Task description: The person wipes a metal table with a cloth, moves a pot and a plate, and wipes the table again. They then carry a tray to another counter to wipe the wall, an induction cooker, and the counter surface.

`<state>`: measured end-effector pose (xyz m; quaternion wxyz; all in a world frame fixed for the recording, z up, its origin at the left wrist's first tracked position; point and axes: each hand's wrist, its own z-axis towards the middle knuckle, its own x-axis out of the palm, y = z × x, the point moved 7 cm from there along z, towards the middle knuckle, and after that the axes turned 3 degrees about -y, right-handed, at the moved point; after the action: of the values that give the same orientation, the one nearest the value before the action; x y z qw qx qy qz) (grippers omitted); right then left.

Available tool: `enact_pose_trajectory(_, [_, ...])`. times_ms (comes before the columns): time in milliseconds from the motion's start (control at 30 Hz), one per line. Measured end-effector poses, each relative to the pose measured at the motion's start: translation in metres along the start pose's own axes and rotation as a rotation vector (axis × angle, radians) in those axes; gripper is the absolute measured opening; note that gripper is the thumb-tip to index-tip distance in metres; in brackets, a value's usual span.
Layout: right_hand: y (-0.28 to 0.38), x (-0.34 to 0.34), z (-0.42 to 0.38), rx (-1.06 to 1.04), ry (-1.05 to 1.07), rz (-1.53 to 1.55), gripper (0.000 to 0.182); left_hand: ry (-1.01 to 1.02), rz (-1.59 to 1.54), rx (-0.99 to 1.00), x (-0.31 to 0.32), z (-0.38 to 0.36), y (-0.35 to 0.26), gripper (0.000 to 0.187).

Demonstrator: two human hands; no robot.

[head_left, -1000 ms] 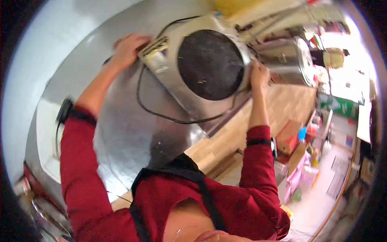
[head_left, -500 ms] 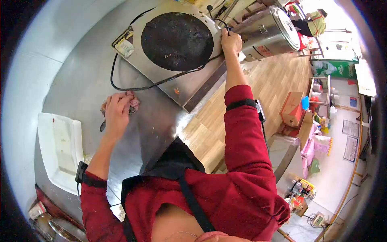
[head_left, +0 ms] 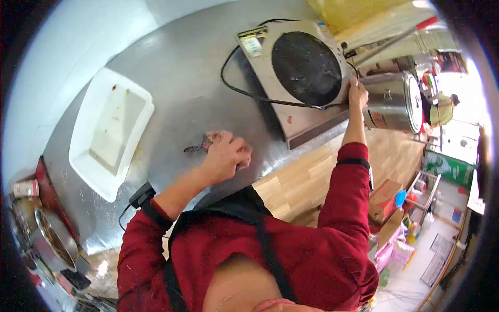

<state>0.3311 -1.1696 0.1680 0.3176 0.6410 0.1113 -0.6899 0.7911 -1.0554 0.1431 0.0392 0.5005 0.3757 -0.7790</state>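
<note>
My left hand is closed over a crumpled, dirty cloth pressed on the metal tabletop. A dark, flat end of something sticks out to its left. My right hand grips the right edge of an electric hot plate, a square metal unit with a round black cooking surface; my fingertips there are partly hidden. Its black cord loops across the front of the unit and onto the tabletop. A label sits at its left corner.
A white plastic tub with food bits stands left on the table. Beyond the right edge is a large steel pot. Metal bowls sit low at left. A person is in the far background, past a cardboard box.
The view has turned, so the hot plate and tub appear further right. My left hand has moved with the cloth toward the table's front edge. My right hand stays on the hot plate's edge.
</note>
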Motion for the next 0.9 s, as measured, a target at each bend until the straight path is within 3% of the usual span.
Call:
enact_pose_trajectory(133, [0.006,-0.009,-0.024,-0.108,-0.068,0.010,0.062,0.106,-0.053,0.010,-0.016,-0.057,0.000,0.014])
enact_pose_trajectory(200, [-0.002,-0.023,-0.041,-0.127,-0.255,0.227,0.060,0.300,0.117,-0.106,-0.027,-0.085,0.013,0.014])
enact_pose_trajectory(267, [0.004,-0.049,-0.077,-0.188,-0.378,0.227,0.058,0.193,0.118,-0.194,-0.047,-0.111,0.035,0.013])
enact_pose_trajectory(333, [0.041,-0.100,-0.155,-0.522,-0.503,0.377,0.042,0.088,0.119,-0.277,-0.064,-0.118,0.045,0.012])
enact_pose_trajectory(367, [0.058,-0.117,-0.199,-0.713,-0.547,0.444,0.037,-0.017,-0.029,-0.423,-0.079,-0.115,0.052,0.012])
enact_pose_trajectory(400, [0.060,-0.110,-0.234,-0.724,-0.397,0.664,0.030,-0.118,-0.182,-0.566,-0.091,-0.115,0.057,0.013])
enact_pose_trajectory(433, [0.075,-0.105,-0.278,-0.701,-0.126,0.598,0.030,-0.118,-0.186,-0.562,-0.098,-0.106,0.051,0.013])
enact_pose_trajectory(467, [0.085,-0.084,-0.324,-0.949,-0.083,0.329,0.032,-0.223,-0.364,-0.531,-0.109,-0.091,0.042,0.017])
enact_pose_trajectory(500, [0.099,-0.073,-0.364,-0.887,0.245,0.608,0.040,-0.331,-0.540,-0.489,-0.117,-0.080,0.034,0.022])
enact_pose_trajectory(533, [0.111,-0.062,-0.406,-0.642,0.657,0.972,0.049,-0.340,-0.543,-0.469,-0.116,-0.073,0.024,0.022])
enact_pose_trajectory(567, [0.120,-0.049,-0.436,-0.567,0.811,1.034,0.057,-0.324,-0.674,-0.417,-0.111,-0.067,0.011,0.028])
enact_pose_trajectory(633, [0.134,-0.037,-0.474,-0.262,0.905,1.539,0.046,-0.333,-0.771,-0.247,-0.107,-0.064,-0.002,0.044])
enact_pose_trajectory(667, [0.131,-0.037,-0.473,-0.275,0.900,1.539,0.046,-0.341,-0.769,-0.236,-0.106,-0.072,-0.002,0.044])
enact_pose_trajectory(767, [0.108,-0.043,-0.455,-0.200,0.819,1.221,0.034,-0.383,-0.711,-0.397,-0.141,-0.112,0.003,0.050])
enact_pose_trajectory(867, [0.081,-0.067,-0.425,-0.184,0.742,1.204,0.028,-0.669,-0.431,-0.604,-0.193,-0.194,0.035,0.039])
enact_pose_trajectory(900, [0.059,-0.065,-0.414,-0.200,0.656,1.022,0.028,-0.763,-0.315,-0.625,-0.207,-0.227,0.046,0.036])
